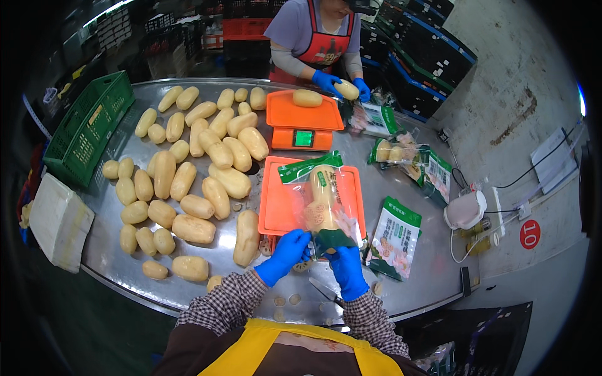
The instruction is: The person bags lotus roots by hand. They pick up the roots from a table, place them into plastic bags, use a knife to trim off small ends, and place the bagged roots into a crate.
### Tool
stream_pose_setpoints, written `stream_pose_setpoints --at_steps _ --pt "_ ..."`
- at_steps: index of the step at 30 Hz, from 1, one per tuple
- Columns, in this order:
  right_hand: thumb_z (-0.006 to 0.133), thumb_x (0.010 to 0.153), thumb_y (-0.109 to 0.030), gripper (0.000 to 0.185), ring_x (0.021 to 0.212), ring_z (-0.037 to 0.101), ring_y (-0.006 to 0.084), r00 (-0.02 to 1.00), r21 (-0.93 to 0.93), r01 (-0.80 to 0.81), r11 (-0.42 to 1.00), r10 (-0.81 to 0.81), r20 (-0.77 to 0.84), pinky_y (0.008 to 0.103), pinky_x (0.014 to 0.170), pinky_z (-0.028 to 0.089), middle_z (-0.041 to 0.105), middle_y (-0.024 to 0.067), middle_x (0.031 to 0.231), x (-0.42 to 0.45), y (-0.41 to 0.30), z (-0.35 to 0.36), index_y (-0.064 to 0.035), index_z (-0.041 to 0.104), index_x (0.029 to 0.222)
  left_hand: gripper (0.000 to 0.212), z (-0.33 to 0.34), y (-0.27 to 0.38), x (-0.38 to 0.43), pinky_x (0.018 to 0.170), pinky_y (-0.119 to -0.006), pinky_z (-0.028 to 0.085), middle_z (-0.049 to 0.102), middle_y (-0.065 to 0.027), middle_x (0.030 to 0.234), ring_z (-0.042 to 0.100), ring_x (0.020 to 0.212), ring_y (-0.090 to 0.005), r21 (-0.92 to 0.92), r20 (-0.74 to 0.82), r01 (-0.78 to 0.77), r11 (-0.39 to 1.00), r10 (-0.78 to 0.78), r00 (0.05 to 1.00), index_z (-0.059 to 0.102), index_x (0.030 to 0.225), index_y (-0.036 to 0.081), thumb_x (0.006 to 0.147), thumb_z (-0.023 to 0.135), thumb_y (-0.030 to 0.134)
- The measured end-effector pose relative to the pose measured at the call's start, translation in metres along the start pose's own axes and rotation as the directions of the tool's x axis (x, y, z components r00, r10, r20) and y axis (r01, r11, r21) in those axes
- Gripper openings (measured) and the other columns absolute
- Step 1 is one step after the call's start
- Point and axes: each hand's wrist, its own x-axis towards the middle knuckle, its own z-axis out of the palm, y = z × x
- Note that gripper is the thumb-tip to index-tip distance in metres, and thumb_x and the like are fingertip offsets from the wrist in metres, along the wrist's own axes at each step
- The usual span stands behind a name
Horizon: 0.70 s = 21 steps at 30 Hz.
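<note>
Both of my blue-gloved hands are at the lower end of a clear printed plastic bag (pixel 301 192) with a green top strip. A peeled lotus root section (pixel 321 185) shows inside it. My right hand (pixel 347 270) grips the bag's dark green bottom, and my left hand (pixel 284 257) has its fingers closed at the lower left corner. Underneath is the orange pan (pixel 277 207) of the nearer scale. A knife (pixel 324 289) lies by my right wrist, its handle partly hidden. Flat printed bags (pixel 395 237) lie to the right.
Many peeled lotus root sections (pixel 193 207) cover the left of the metal table (pixel 113 254). A green crate (pixel 89 127) and foam box (pixel 61 221) flank it. Across stands a co-worker (pixel 312 42) holding a lotus root (pixel 346 89) beside another orange scale (pixel 301 138). Filled bags (pixel 400 152) lie right.
</note>
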Motion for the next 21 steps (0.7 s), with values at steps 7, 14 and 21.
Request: stream_pose_setpoints --at_steps 7,14,21 --pt "0.058 0.082 0.002 0.033 0.091 0.058 0.0123 0.833 -0.439 0.441 0.783 -0.539 -0.124 0.0249 0.075 0.049 0.059 0.0073 0.104 0.016 0.013 0.005 -0.0003 0.053 0.115 0.020 0.008 -0.011 0.004 0.052 -0.025 0.047 0.057 -0.0052 0.068 0.056 0.057 -0.0110 -0.105 0.034 -0.087 0.991 0.091 0.995 0.054 0.086 0.003 0.093 0.052 0.022" --pt "0.059 0.083 -0.003 0.039 0.091 0.057 0.0158 0.988 -0.949 0.136 0.286 -0.105 0.110 0.0276 0.075 0.048 0.057 0.0088 0.103 0.042 0.032 -0.041 0.0003 0.045 0.120 0.019 0.019 -0.028 0.001 0.052 -0.025 0.045 0.056 -0.0049 0.069 0.055 0.058 -0.0116 -0.167 0.041 -0.058 0.984 0.066 0.997 0.053 0.086 0.003 0.094 0.051 0.020" --pt "0.062 0.082 -0.010 0.071 0.109 0.052 0.0246 0.913 -0.587 0.407 0.699 -0.328 0.243 0.0321 0.087 0.046 0.046 0.0156 0.127 0.080 0.043 -0.017 -0.0057 0.021 0.141 0.018 0.014 -0.025 0.003 0.053 -0.025 0.046 0.055 -0.0041 0.070 0.054 0.058 -0.0109 -0.153 -0.005 -0.084 0.985 0.084 0.996 0.052 0.085 0.004 0.094 0.051 0.020"
